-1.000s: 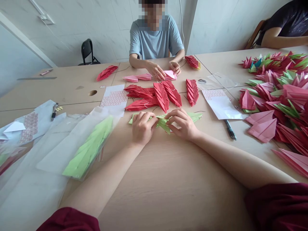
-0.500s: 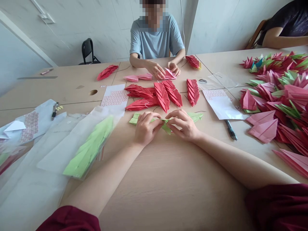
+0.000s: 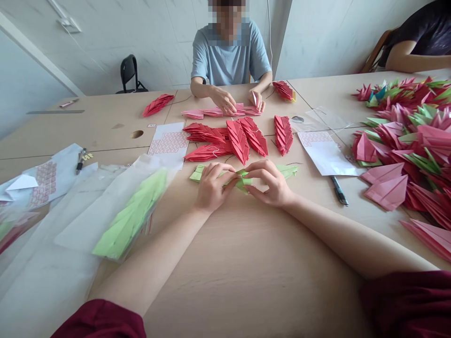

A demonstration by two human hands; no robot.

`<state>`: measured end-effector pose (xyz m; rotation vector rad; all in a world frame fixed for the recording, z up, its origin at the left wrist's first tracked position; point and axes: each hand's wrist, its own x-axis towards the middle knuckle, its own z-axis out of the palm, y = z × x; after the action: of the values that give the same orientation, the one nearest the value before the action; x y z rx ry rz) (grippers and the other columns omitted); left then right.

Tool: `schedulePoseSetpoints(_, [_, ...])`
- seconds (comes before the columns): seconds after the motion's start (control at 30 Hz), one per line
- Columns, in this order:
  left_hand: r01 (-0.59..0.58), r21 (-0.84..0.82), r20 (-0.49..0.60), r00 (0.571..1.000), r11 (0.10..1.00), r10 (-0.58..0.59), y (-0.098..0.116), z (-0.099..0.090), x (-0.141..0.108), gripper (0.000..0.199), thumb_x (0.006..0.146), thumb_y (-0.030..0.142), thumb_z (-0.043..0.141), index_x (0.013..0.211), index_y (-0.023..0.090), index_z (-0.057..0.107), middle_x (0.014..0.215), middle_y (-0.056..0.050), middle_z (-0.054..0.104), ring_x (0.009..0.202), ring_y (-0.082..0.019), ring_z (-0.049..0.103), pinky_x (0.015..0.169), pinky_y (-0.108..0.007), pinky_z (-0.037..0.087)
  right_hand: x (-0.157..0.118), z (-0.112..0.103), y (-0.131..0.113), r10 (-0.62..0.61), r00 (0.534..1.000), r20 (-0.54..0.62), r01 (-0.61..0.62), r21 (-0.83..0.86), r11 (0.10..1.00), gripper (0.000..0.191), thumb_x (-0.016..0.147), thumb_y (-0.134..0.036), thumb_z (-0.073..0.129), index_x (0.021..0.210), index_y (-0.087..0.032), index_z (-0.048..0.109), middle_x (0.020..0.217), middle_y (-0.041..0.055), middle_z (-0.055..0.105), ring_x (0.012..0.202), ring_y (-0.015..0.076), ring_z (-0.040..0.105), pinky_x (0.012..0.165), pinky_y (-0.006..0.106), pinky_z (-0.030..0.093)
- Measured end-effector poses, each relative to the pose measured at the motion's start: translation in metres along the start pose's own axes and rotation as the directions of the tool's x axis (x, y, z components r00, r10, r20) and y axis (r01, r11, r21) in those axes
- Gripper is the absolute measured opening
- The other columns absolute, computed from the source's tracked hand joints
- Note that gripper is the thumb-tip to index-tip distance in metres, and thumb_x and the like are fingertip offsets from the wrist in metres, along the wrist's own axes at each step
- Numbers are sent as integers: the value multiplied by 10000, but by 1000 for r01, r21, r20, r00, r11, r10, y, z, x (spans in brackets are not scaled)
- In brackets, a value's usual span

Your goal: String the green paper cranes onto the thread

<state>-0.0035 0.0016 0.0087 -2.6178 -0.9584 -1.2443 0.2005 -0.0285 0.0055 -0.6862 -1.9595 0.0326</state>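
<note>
Drawing left hand [image 3: 213, 188] nearer right hand [image 3: 270, 184] since a second ago, pinching green paper [image 3: 243, 182] in narrow grips; ideally pressing lightly (easily crumpled, probably).

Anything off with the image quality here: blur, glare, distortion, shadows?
Head view throughout: wide-angle stretching, with the plastic sheets smeared toward the left edge; soft shadows on the table, no harsh glare; the green paper between left hand and right hand is visible, its fine folds hard to read; the face opposite is pixelated.
</note>
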Motion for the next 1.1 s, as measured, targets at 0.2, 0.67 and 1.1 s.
schedulePoseSetpoints(0.2, [15,-45,41,999,999,-13,1,1,0,124,897,311,614,927,233,705,977,-43,668,921,-186,562,833,-346,435,0,2,6,144,989,-16,-144,-3,990,195,859,-206,631,1046,-252,602,1085,80,591,1008,224,585,862,429,514])
schedulePoseSetpoints(0.67, [82,-220,-16,996,972,-88,2,2,4,96,870,291,655,877,204,695,971,-46,650,930,-171,580,852,-342,468,3,3,-2,299,954,-39,-294,101,951,60,877,-209,610,922,-223,647,1036,67,594,975,196,595,866,393,503])
schedulePoseSetpoints(1.1, [121,-256,39,993,959,-115,1,4,3,114,887,310,628,883,219,698,983,-49,624,922,-166,569,801,-323,482,9,-2,-15,290,954,-76,-281,106,954,65,883,-182,568,897,-221,618,1018,74,605,962,205,602,849,400,510])
